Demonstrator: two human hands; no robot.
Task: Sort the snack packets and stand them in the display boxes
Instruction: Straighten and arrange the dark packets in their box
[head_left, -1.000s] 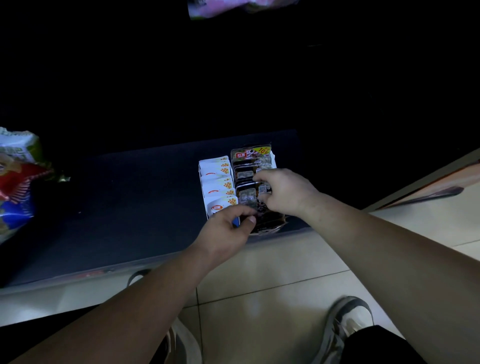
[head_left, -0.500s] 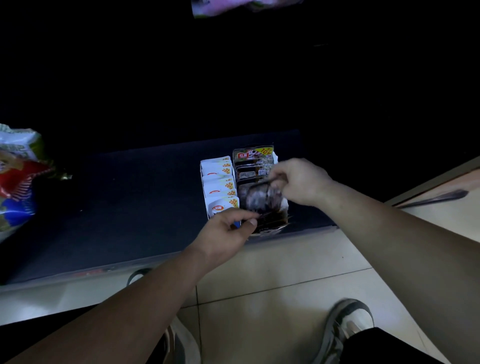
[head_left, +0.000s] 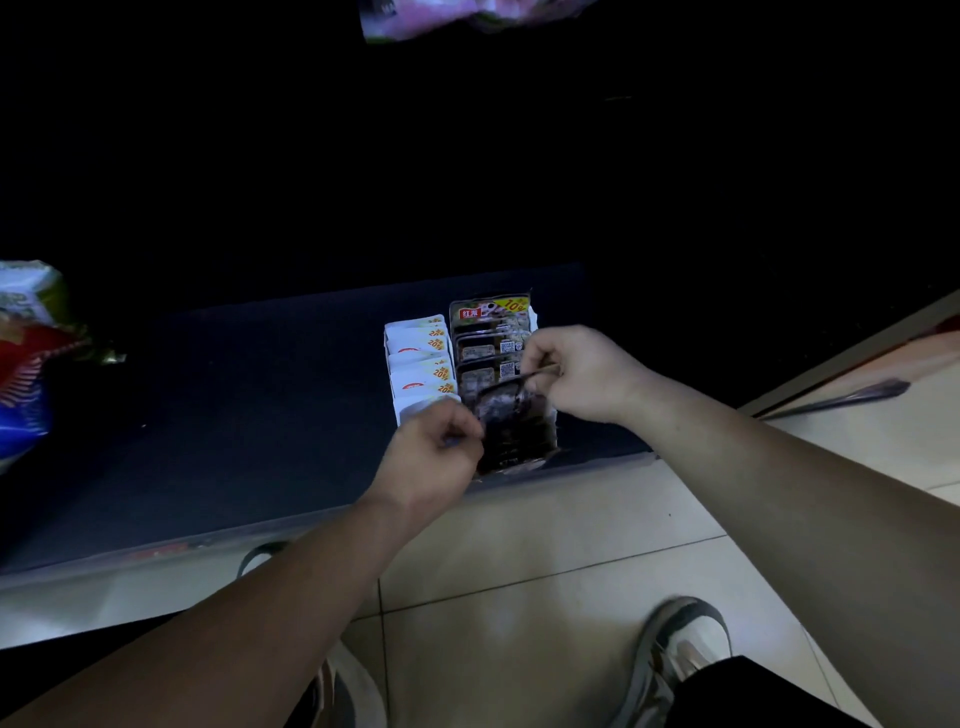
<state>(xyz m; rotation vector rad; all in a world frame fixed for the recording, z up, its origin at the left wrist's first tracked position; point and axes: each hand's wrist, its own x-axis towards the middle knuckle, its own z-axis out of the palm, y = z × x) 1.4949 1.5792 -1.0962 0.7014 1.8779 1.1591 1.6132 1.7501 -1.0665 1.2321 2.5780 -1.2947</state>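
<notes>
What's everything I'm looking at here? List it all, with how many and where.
display boxes: two, white, side by side on the shelf.
white packets: about six, white with orange marks, standing in the left box.
dark packets: several, brown-black, standing in the right box.
front packet: one, dark, front of the right row.
snack bags: count unclear, red, blue, white and green, left edge.
pink pack: one, top edge.
shelf: one, dark.
floor: pale tiles.
shoes: two, grey-white, on the floor.
left hand: fingers curled at the boxes' front; what it holds is unclear.
right hand: pinches the front packet's top.
</notes>
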